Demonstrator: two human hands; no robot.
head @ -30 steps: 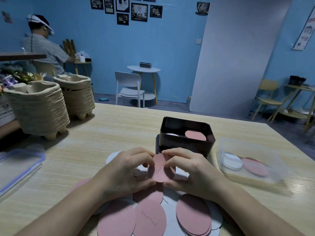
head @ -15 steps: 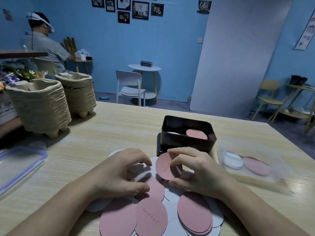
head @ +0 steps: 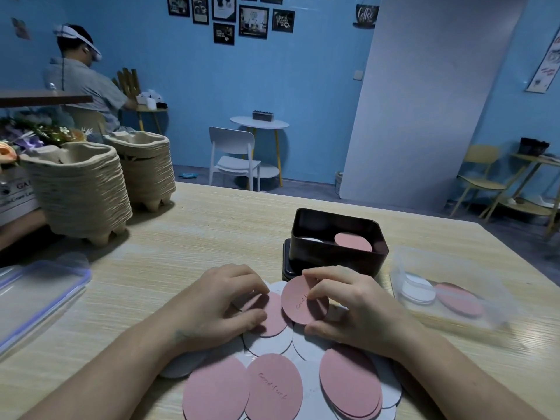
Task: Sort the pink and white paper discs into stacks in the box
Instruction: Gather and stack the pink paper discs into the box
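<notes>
A loose pile of pink and white paper discs lies on the table in front of me. My right hand pinches one pink disc with writing on it, tilted up just above the pile. My left hand rests on the pile with its fingers curled onto another pink disc that lies flat. Behind the pile stands the dark box, holding a pink stack on the right and a white stack on the left.
A clear plastic tub with a white and a pink stack sits to the right. A clear lid with a blue rim lies at the left. Two tall stacks of pulp trays stand at the far left. A person sits at a table behind.
My left hand let go of the raised pink disc, which my right hand alone now holds, shifted slightly right. The left fingers dropped onto another pink disc on the pile.
</notes>
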